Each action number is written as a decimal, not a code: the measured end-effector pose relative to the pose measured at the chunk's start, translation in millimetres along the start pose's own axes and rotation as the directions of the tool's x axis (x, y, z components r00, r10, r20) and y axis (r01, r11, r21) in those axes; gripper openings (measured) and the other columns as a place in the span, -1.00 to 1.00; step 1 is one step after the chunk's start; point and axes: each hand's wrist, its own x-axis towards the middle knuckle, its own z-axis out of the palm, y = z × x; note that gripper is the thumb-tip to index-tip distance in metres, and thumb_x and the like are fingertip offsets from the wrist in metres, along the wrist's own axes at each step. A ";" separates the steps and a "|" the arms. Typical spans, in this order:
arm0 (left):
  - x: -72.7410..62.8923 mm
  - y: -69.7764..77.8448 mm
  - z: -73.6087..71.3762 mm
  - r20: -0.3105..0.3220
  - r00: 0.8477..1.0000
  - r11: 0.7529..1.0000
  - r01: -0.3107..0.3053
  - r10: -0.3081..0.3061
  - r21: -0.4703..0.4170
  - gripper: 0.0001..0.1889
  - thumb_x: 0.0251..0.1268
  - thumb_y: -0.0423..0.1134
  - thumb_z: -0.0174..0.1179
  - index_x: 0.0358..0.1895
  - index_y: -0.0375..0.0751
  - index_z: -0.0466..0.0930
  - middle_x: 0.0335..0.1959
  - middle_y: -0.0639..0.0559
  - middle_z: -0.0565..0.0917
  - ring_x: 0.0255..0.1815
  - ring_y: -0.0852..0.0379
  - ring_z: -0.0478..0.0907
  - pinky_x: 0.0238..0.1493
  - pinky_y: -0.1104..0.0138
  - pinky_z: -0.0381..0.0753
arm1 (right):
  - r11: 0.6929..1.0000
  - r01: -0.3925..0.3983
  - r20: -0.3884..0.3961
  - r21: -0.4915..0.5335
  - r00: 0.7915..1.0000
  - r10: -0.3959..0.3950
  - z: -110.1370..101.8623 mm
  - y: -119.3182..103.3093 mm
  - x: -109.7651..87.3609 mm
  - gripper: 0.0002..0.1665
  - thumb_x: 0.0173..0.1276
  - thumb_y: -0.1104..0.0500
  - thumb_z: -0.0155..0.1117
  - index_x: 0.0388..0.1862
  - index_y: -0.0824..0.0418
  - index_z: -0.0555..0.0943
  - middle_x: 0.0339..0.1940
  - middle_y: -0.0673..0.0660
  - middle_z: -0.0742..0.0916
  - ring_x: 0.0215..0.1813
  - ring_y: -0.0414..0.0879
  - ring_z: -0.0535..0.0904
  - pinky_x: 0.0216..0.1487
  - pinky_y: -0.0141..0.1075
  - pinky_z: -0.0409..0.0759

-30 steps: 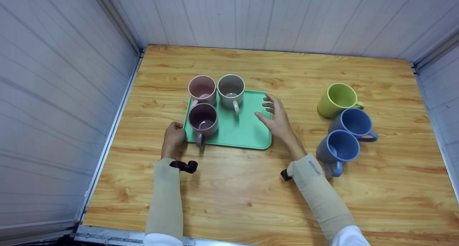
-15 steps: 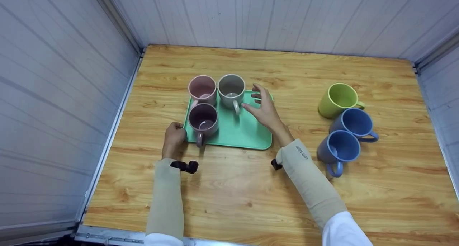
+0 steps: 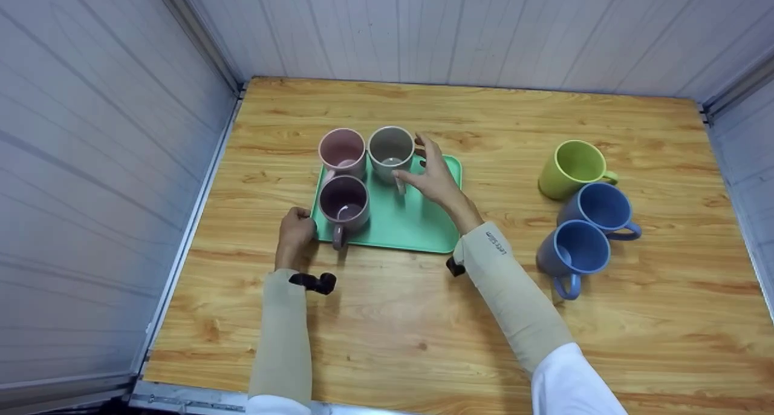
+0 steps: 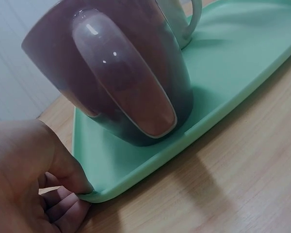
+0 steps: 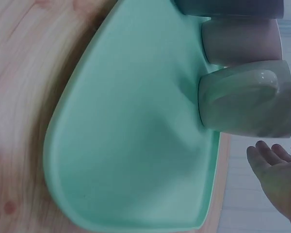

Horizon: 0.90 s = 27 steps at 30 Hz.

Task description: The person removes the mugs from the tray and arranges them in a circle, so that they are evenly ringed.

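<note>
Though unclenched, right hand point(image 3: 434, 178) now nearer grey mug point(image 3: 387, 156) (left hand point(image 3: 296, 228) tight on tray point(image 3: 417, 224))

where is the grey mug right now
In the head view, the grey mug stands at the far side of the tray, just right of the pink mug and diagonally beyond the purple mug.

"What stands around the tabletop point(image 3: 399, 360)?"

"Pale bluish-grey panels: the back wall point(image 3: 423, 28) and the left wall point(image 3: 91, 191), both streaked with darker lines, and part of the right wall point(image 3: 753, 140)."

"And the top itself?"

"Yellow-brown wood grain, with a soft sheen point(image 3: 369, 309) towards the front."

"Any metal?"

"A corner post point(image 3: 196, 35) at back left, and a metal strip point(image 3: 187, 398) along the front edge."
</note>
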 end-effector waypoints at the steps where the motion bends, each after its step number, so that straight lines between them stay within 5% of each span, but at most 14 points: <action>1: 0.2 0.0 -0.2 0.002 1.000 1.000 0.000 0.000 0.004 -0.59 0.24 -0.39 -0.24 0.14 -0.35 0.35 0.07 -0.21 0.42 0.04 -0.05 0.35 0.09 0.21 0.37 | 1.000 -0.002 0.005 -0.008 1.000 0.002 1.3 -0.5 1.0 0.16 0.12 -0.02 0.46 0.52 0.22 -0.02 0.47 0.27 0.19 0.44 0.08 0.23 0.40 0.01 0.22; 11: 0.3 -0.3 0.3 -0.011 1.000 1.000 0.000 0.000 -0.008 -0.60 0.22 -0.41 -0.22 0.13 -0.36 0.35 0.03 -0.20 0.42 0.02 -0.04 0.36 0.07 0.22 0.38 | 0.999 -0.020 0.023 -0.026 1.000 0.021 7.4 -0.1 9.8 0.21 0.06 -0.02 0.51 0.52 0.21 -0.02 0.47 0.20 0.21 0.46 -0.01 0.18 0.43 -0.10 0.19; 21: -2.6 0.8 2.5 0.008 0.999 0.990 0.041 -0.040 -0.135 -0.65 0.24 -0.44 -0.21 0.08 -0.32 0.34 -0.07 -0.13 0.39 -0.06 -0.01 0.35 -0.07 0.27 0.39 | 0.994 -0.059 0.055 -0.096 0.996 0.064 5.3 -1.5 17.2 0.27 0.04 0.01 0.52 0.55 0.18 -0.08 0.53 0.21 0.15 0.51 0.01 0.07 0.47 -0.10 0.07; 27: -1.9 0.0 0.7 0.007 1.000 0.994 0.027 -0.026 -0.102 -0.64 0.24 -0.42 -0.23 0.10 -0.32 0.34 -0.03 -0.15 0.40 -0.03 -0.02 0.35 -0.04 0.25 0.39 | 0.996 -0.016 0.018 -0.085 1.000 0.018 8.6 -2.2 17.8 0.21 0.00 0.00 0.55 0.51 0.19 0.05 0.43 0.18 0.32 0.43 -0.03 0.24 0.41 -0.15 0.20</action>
